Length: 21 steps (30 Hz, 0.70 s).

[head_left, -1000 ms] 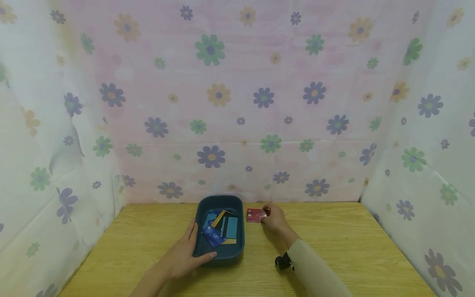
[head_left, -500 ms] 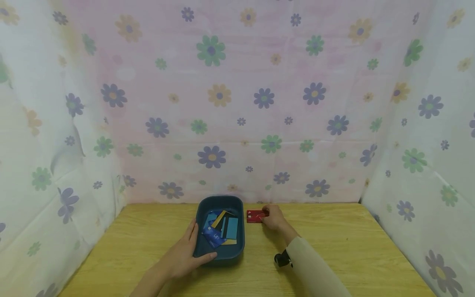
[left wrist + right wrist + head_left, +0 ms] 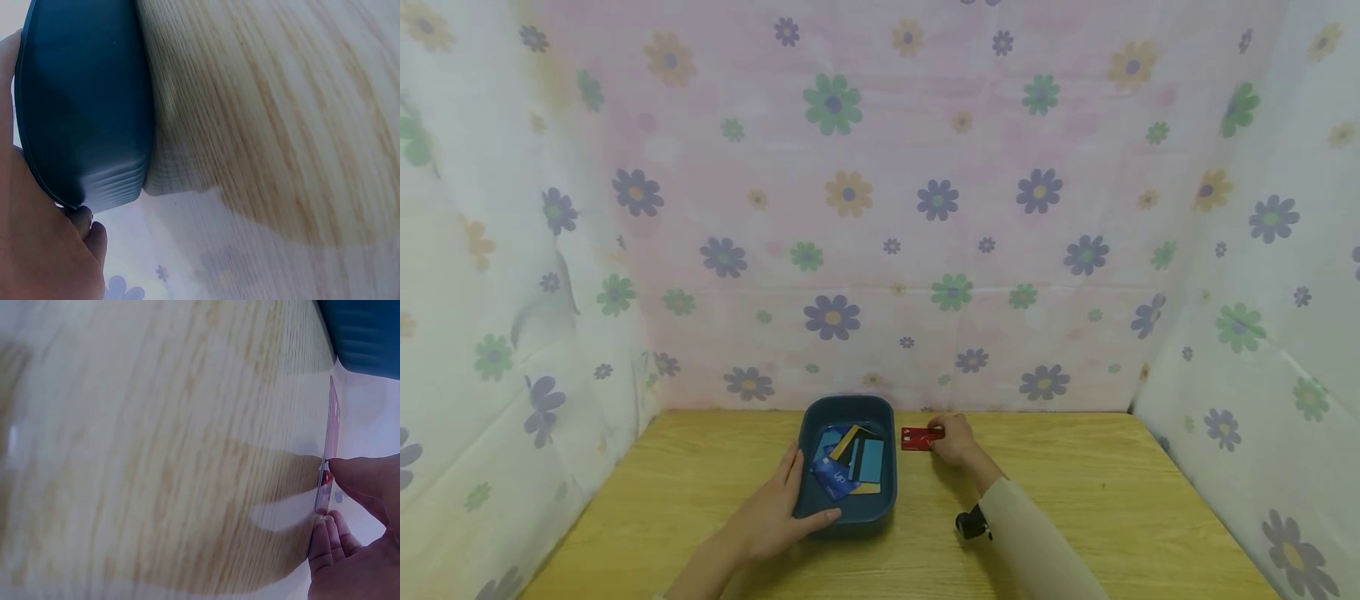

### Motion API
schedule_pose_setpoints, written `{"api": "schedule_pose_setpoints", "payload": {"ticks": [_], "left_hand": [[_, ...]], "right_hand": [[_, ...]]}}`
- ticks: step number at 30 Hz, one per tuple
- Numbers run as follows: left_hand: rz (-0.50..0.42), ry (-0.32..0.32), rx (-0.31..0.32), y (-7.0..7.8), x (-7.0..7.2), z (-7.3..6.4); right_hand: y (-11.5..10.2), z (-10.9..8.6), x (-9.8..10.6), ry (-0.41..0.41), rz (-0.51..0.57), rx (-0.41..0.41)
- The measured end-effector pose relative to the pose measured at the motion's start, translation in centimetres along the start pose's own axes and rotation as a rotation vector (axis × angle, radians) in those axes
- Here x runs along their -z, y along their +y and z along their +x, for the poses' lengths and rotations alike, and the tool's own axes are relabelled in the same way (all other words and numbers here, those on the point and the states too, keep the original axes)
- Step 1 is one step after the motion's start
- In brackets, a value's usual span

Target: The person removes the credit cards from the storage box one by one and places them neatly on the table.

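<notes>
A dark blue plastic basin stands on the table, several bank cards in it, among them a blue card and a teal card with a dark stripe. My left hand grips the basin's left side, thumb over the near rim and fingers along the outer wall. Just right of the basin lies a red bank card. My right hand pinches its right end between thumb and fingers. In the right wrist view the red card appears nearly edge-on, low at the tabletop; whether it is lifted I cannot tell.
The wood-grain table ends at a flower-printed cloth behind, with more cloth on both sides. A small black device sits at the right wrist, by the sleeve cuff.
The red card has turned from pale to darker red and looks narrower, as if tilted a little, in my right hand. My left hand and the basin have stayed in place.
</notes>
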<state>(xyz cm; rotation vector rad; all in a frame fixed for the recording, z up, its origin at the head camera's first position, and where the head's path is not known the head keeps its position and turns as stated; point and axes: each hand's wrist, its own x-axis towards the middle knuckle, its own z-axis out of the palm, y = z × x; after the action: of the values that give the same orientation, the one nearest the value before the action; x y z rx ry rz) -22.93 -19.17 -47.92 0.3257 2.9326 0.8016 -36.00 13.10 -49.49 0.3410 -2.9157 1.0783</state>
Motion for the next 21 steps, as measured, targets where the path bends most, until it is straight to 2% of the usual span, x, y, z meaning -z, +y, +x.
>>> {"api": "schedule_pose_setpoints", "payload": {"ticks": [14,21], "left_hand": [[0.000,-0.001,-0.005,-0.13,-0.06,0.00],[0.002,-0.009,-0.001,0.07,0.15,0.02]], "right_hand": [[-0.40,-0.36,0.13,-0.006,0.009,0.015],[0.09,-0.34,-0.14,0.035,0.140,-0.024]]}}
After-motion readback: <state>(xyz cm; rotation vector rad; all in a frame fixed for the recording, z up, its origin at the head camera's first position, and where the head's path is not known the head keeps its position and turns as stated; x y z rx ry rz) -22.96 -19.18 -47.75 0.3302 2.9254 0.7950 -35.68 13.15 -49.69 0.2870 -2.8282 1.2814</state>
